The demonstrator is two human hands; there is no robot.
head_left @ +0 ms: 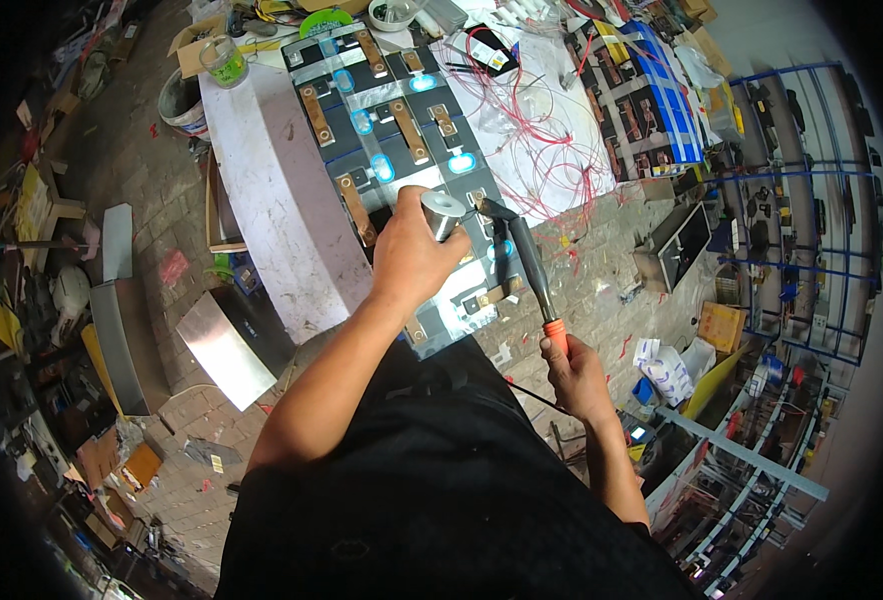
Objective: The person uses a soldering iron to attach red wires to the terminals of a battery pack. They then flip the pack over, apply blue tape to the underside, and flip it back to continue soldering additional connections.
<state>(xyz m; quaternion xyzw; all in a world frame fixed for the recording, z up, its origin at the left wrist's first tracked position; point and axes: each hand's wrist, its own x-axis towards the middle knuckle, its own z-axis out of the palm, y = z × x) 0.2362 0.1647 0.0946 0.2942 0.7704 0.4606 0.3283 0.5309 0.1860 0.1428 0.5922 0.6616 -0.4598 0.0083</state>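
My left hand is closed around a small silver spool, seemingly of solder wire, above a long battery pack. In my right hand is the orange handle of a large soldering iron. Its dark tip points up and left, at or just over a small metal terminal on the pack; contact cannot be made out. Copper bars and blue-ringed spots run along the black top. My left hand hides part of the pack's middle.
A second pack with blue tape stands at the far right of the white-covered table. Loose red wires tangle between the packs. A bucket and a sheet-metal piece are at left; a blue rack stands at right.
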